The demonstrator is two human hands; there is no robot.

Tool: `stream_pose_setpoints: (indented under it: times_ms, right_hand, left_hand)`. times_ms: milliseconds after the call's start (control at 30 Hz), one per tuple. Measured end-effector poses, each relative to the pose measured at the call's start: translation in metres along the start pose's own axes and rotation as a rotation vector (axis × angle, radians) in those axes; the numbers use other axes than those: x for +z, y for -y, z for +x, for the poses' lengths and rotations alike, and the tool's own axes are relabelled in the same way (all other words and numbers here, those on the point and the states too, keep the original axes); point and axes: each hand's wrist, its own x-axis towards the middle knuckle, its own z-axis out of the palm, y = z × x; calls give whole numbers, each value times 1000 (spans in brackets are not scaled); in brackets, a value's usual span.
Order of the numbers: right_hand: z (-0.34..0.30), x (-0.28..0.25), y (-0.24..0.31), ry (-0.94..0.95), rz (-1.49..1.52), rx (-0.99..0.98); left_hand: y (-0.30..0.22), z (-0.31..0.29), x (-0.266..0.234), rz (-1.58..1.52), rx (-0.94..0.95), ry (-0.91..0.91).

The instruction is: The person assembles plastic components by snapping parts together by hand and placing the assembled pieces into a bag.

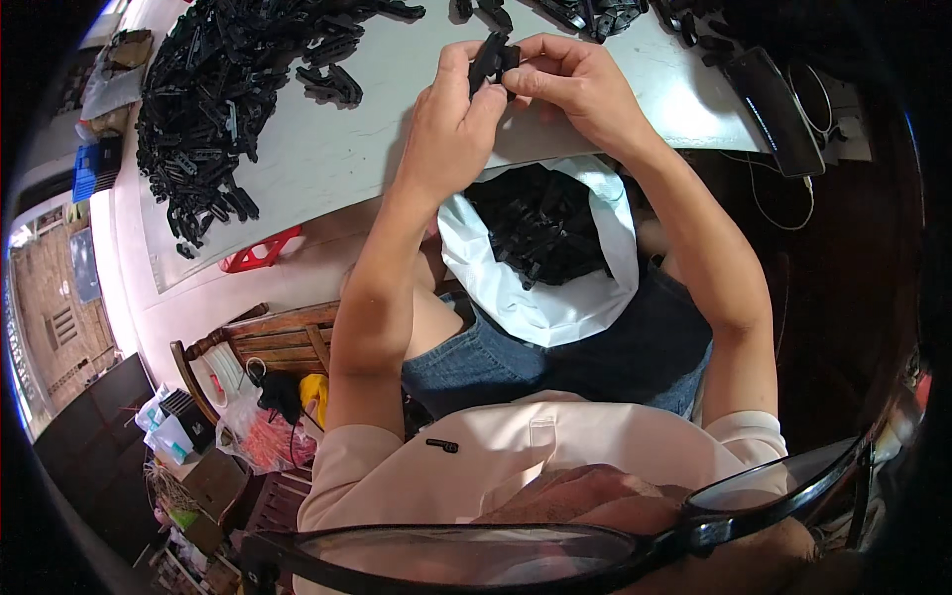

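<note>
Over the near edge of the white table (347, 149), both my hands meet on a small black plastic part (488, 61). My left hand (451, 119) grips it from the left, thumb and fingers closed around it. From the right, my right hand (580, 84) pinches its other side between thumb and forefinger. Whether it is one part or two joined together, I cannot tell. Below my hands, a white bag (540, 322) with its rim folded down rests in my lap. Many similar black parts (545, 223) fill it.
A large heap of black parts (213, 99) covers the table's left side, with a few loose ones (332, 84) beside it. More pieces (595, 15) lie along the back. A phone (778, 114) with a cable sits at the right edge. A wooden chair (278, 337) stands left.
</note>
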Motion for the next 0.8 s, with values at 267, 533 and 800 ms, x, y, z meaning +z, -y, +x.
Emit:
stream_pose_setpoints:
  times_ms: [267, 533, 800]
  right_hand:
    - [-9, 5, 9, 7, 142, -10]
    - [-9, 1, 5, -44, 90, -56]
    - [-10, -2, 7, -3, 76, 6]
  left_hand:
    - [12, 4, -10, 37, 15, -40]
    - [-2, 4, -13, 3, -3, 111]
    - [9, 5, -19, 103, 78, 163]
